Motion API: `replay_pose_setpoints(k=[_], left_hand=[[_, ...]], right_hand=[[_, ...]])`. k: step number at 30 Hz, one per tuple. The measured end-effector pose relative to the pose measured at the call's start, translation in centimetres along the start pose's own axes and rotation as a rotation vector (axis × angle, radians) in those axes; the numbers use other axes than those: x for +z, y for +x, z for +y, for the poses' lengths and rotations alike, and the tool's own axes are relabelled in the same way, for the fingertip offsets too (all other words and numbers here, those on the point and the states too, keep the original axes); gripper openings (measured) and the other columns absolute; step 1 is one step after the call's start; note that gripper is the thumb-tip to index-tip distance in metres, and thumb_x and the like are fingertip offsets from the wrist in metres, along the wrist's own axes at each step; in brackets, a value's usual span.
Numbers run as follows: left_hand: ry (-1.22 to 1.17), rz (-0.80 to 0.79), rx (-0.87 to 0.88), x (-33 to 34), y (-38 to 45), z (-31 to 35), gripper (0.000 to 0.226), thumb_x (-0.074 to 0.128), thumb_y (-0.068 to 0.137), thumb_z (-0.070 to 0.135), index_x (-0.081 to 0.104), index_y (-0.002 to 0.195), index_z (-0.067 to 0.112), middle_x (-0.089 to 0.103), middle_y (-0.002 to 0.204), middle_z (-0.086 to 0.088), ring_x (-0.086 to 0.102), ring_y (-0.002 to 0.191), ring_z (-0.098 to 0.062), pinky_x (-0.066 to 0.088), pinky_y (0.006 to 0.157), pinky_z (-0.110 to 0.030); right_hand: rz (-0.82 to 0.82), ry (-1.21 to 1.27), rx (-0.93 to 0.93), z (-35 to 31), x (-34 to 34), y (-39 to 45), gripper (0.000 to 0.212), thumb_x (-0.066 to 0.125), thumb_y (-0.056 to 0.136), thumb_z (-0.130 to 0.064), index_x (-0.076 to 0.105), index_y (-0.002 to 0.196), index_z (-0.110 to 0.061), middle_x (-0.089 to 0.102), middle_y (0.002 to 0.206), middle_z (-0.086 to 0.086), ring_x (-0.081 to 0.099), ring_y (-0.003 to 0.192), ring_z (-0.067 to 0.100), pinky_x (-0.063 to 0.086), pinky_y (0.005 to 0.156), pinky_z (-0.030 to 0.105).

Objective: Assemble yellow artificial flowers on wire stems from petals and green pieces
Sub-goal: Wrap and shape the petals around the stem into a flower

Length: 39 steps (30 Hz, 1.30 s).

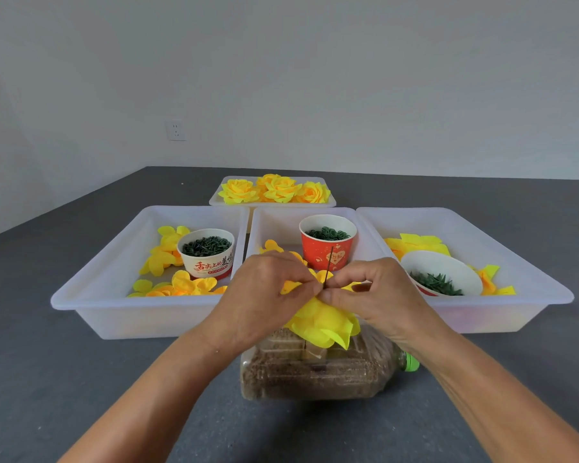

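Note:
A thin dark wire stem (329,262) stands upright between my two hands, with yellow petals (325,324) bunched around its lower part. My left hand (264,295) pinches the petals at the wire from the left. My right hand (378,292) pinches the same spot from the right, fingertips meeting the left hand's. The petals hang over a plastic bottle (315,372) lying on its side, filled with brown grains, green cap to the right. Where the wire's lower end goes is hidden by the petals.
Three white trays stand side by side: the left tray (81,295) has loose petals and a white cup (208,252) of green pieces, the middle one a red cup (328,242), the right tray (549,295) a tipped bowl (445,272). A far tray (214,200) holds finished yellow flowers (278,188).

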<state>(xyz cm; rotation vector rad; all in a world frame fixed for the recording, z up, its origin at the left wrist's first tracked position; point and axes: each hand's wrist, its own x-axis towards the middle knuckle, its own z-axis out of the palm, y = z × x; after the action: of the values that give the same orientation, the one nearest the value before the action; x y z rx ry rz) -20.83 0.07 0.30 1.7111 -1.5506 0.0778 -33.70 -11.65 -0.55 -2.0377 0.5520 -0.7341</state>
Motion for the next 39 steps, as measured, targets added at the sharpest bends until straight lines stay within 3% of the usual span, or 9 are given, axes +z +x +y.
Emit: replay_pose_setpoints(k=[2, 7, 15, 19, 25, 30, 34, 37, 39], left_hand=[[-0.027, 0.002, -0.028, 0.5, 0.2, -0.1, 0.009, 0.069, 0.083, 0.014, 0.076, 0.084, 0.010, 0.070, 0.083, -0.003, 0.062, 0.082, -0.015, 0.047, 0.078, -0.035], [-0.099, -0.023, -0.036, 0.7, 0.1, -0.5, 0.009, 0.074, 0.077, 0.013, 0.076, 0.083, 0.007, 0.070, 0.086, -0.001, 0.059, 0.081, -0.003, 0.044, 0.072, -0.010], [-0.058, -0.039, 0.009, 0.9, 0.2, -0.9, 0.011, 0.076, 0.074, 0.015, 0.076, 0.079, 0.005, 0.069, 0.081, -0.003, 0.060, 0.078, -0.010, 0.047, 0.074, -0.024], [-0.007, -0.045, 0.003, 0.8, 0.1, -0.4, 0.010, 0.076, 0.074, 0.016, 0.075, 0.078, 0.007, 0.068, 0.080, -0.003, 0.060, 0.080, -0.016, 0.047, 0.076, -0.032], [0.066, -0.127, -0.072, 0.2, 0.9, 0.4, 0.009, 0.077, 0.074, 0.019, 0.074, 0.079, 0.012, 0.067, 0.083, 0.000, 0.060, 0.082, -0.015, 0.045, 0.080, -0.033], [-0.069, -0.176, -0.169, 0.2, 1.3, 0.5, 0.011, 0.075, 0.073, 0.009, 0.072, 0.073, 0.019, 0.068, 0.078, 0.006, 0.059, 0.076, -0.002, 0.046, 0.074, -0.015], [-0.202, -0.182, -0.271, 0.3, 1.7, 0.2, 0.023, 0.076, 0.072, 0.008, 0.069, 0.059, 0.025, 0.070, 0.076, 0.000, 0.064, 0.078, -0.017, 0.051, 0.079, -0.034], [-0.215, -0.236, -0.275, 0.3, 2.3, 0.2, 0.027, 0.078, 0.072, 0.013, 0.067, 0.054, 0.028, 0.069, 0.072, 0.000, 0.064, 0.076, -0.020, 0.051, 0.076, -0.037], [-0.212, -0.281, -0.269, 0.2, 2.7, 0.2, 0.028, 0.078, 0.072, 0.014, 0.065, 0.053, 0.030, 0.067, 0.071, 0.000, 0.064, 0.075, -0.020, 0.051, 0.074, -0.037]], right_hand=[[0.006, 0.002, 0.007, 0.1, 0.1, 0.0, 0.008, 0.081, 0.068, -0.020, 0.074, 0.070, -0.023, 0.071, 0.080, -0.002, 0.062, 0.080, 0.009, 0.045, 0.069, 0.015], [-0.035, -0.037, -0.042, -0.1, -0.1, -0.1, 0.011, 0.081, 0.068, -0.017, 0.070, 0.065, -0.019, 0.064, 0.077, -0.006, 0.059, 0.081, 0.012, 0.047, 0.079, 0.034], [-0.057, -0.087, -0.121, 0.3, 0.0, 0.2, 0.016, 0.080, 0.070, -0.012, 0.069, 0.061, -0.019, 0.065, 0.078, 0.000, 0.057, 0.081, 0.009, 0.044, 0.080, 0.031], [-0.105, -0.068, -0.115, 0.1, -0.2, 0.5, 0.022, 0.079, 0.071, -0.010, 0.066, 0.059, -0.023, 0.066, 0.080, 0.006, 0.060, 0.082, 0.018, 0.046, 0.078, 0.032], [-0.178, 0.063, -0.039, 0.5, -0.8, 0.3, 0.008, 0.073, 0.077, -0.004, 0.074, 0.076, -0.012, 0.071, 0.083, 0.006, 0.063, 0.082, 0.012, 0.051, 0.080, 0.029], [0.037, 0.121, 0.040, 2.2, -3.6, 1.5, 0.009, 0.071, 0.079, -0.009, 0.074, 0.076, -0.017, 0.073, 0.081, -0.004, 0.065, 0.081, 0.004, 0.050, 0.075, 0.016], [0.313, -0.017, 0.136, 5.1, -8.0, 5.0, 0.005, 0.069, 0.081, -0.004, 0.073, 0.078, -0.006, 0.069, 0.077, 0.003, 0.059, 0.069, 0.011, 0.045, 0.064, 0.018], [0.350, -0.281, 0.254, 7.7, -11.0, 7.9, 0.011, 0.063, 0.083, -0.006, 0.072, 0.083, 0.000, 0.069, 0.078, 0.004, 0.054, 0.060, 0.011, 0.042, 0.055, 0.023], [0.327, -0.425, 0.323, 9.1, -12.1, 9.8, 0.017, 0.063, 0.082, -0.009, 0.070, 0.087, 0.005, 0.070, 0.088, 0.017, 0.064, 0.074, 0.029, 0.050, 0.066, 0.033]])
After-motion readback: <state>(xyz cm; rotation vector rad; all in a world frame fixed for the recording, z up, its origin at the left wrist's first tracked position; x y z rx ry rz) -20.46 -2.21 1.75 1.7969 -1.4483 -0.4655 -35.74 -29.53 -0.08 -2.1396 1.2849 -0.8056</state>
